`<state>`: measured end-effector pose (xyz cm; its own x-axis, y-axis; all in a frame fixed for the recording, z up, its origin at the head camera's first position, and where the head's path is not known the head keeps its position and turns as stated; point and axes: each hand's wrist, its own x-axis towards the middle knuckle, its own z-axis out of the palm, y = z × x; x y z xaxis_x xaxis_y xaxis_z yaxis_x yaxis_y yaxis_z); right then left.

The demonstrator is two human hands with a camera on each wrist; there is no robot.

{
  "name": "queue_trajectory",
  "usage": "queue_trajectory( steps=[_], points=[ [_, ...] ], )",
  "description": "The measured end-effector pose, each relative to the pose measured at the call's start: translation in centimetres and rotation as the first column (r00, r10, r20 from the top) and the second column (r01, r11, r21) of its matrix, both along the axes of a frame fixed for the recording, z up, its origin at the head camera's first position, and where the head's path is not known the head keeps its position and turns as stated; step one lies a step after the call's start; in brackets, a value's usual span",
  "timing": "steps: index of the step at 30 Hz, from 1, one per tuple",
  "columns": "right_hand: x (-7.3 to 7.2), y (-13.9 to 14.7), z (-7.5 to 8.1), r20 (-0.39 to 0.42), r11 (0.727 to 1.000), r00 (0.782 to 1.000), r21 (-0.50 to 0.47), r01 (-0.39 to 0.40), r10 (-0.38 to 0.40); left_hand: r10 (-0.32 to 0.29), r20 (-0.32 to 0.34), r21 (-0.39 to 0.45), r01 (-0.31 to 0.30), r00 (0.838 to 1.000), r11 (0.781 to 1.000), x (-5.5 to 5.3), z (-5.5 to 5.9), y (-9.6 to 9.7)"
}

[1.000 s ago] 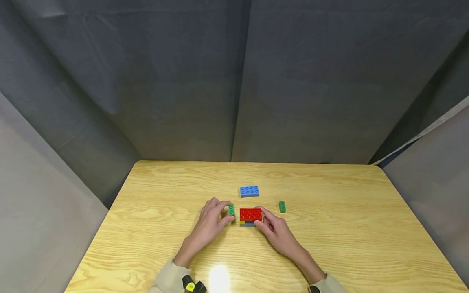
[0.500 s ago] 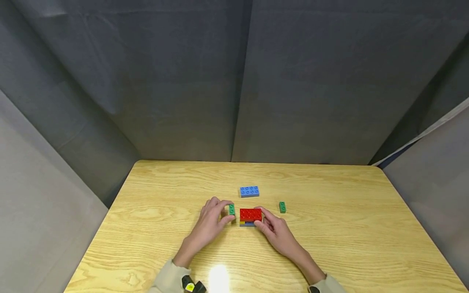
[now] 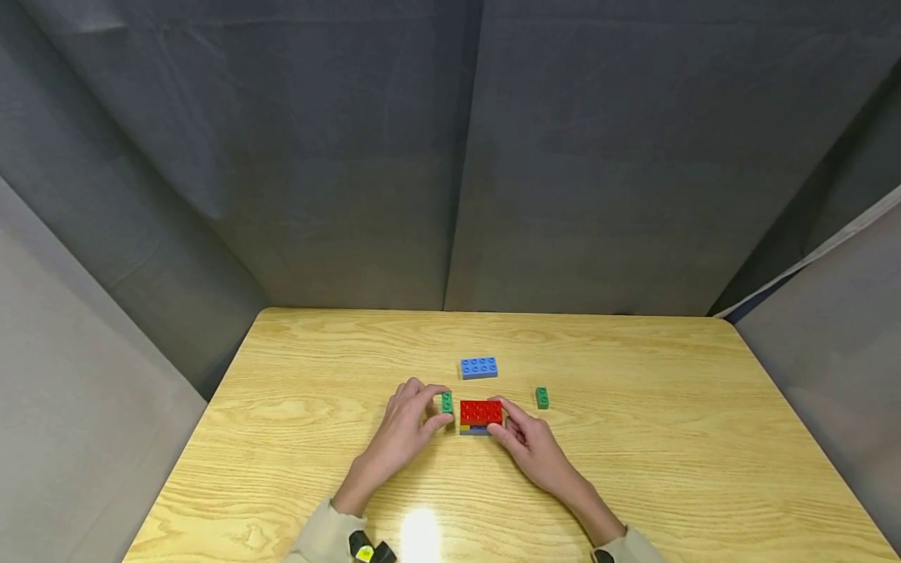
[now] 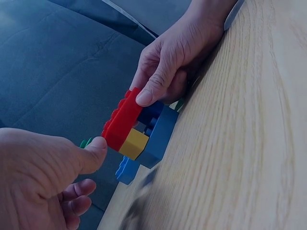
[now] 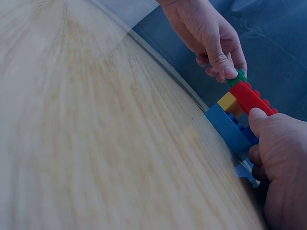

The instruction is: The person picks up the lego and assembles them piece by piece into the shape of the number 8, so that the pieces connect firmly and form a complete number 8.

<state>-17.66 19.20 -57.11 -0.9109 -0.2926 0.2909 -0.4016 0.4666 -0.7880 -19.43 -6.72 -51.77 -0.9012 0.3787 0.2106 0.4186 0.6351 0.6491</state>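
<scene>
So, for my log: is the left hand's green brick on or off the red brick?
Off: the left hand holds the green brick, and the head view shows it apart from the red brick.

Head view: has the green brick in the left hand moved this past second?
Yes, slightly: against the loose blue brick, the green brick held in the left hand has shifted right, toward the red brick.

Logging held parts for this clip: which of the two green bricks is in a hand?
The green brick just left of the red brick, pinched by the left hand. The other green brick lies on the table, untouched.
</scene>
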Motion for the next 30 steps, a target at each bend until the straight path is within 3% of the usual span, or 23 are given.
queue_trajectory(
  steps=[30],
  points=[
    [0.12, -0.01, 0.06, -0.007, 1.000, 1.000, -0.006, -0.007, 0.006, -0.032, -0.006, 0.013, 0.032, 0.999, 0.999, 0.22, 0.33, 0.23]
  ],
)
